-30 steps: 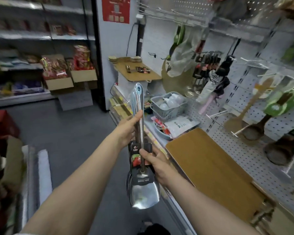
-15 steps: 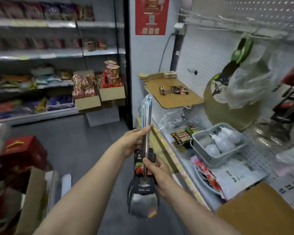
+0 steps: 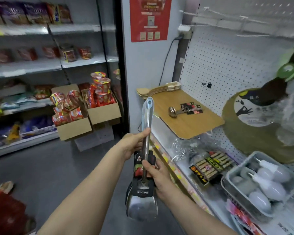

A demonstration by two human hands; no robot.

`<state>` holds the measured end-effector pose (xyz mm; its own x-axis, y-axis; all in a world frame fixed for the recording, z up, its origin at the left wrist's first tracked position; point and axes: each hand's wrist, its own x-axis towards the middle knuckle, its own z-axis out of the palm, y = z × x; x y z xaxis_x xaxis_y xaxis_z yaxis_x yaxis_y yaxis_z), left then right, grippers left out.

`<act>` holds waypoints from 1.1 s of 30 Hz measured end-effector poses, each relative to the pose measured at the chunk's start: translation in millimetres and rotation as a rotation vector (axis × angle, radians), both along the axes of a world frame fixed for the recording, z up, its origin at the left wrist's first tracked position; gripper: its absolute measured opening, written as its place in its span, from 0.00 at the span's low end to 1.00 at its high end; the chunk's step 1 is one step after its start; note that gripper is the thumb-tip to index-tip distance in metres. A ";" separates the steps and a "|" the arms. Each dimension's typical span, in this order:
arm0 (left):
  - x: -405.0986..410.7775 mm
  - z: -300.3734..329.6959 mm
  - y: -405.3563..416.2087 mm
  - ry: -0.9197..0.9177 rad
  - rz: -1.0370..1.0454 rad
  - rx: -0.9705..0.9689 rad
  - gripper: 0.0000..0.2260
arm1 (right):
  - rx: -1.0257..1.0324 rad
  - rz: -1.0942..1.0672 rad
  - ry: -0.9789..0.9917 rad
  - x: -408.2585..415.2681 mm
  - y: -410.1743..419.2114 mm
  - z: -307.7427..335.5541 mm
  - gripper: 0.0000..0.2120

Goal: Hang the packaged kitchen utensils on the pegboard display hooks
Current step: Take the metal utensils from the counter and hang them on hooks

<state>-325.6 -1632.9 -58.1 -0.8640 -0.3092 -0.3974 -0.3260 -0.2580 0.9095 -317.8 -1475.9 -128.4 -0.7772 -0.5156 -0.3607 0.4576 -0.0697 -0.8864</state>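
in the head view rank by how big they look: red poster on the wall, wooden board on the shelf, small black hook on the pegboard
1. Flat wooden board, though it sits nearer the camera.
2. Red poster, cut off by the top edge.
3. Small black hook, by far the smallest.

Two hands, left (image 3: 134, 145) and right (image 3: 157, 178), share one bundle of steel spatulas (image 3: 143, 192). Two cardboard boxes (image 3: 75, 128) hold snack packs, one red poster (image 3: 149, 17) hangs, one grey basket (image 3: 234, 192) holds white bottles.
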 end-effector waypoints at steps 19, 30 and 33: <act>-321.6 7.8 -121.6 -0.121 -0.239 -0.083 0.34 | -0.027 -0.346 -0.112 -265.0 -148.9 13.7 0.27; -471.1 1.7 -142.2 -0.200 -0.412 -0.101 0.43 | 0.012 -0.519 -0.241 -392.8 -184.8 -2.9 0.30; -508.7 -8.9 -146.2 -0.233 -0.501 -0.087 0.41 | -0.009 -0.613 -0.304 -418.7 -197.9 -9.3 0.33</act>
<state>-834.4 -1779.1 -67.1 -0.8062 0.0763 -0.5867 -0.5843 0.0529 0.8098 -736.5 -1673.7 -137.7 -0.7943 -0.0191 -0.6072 0.5620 -0.4026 -0.7226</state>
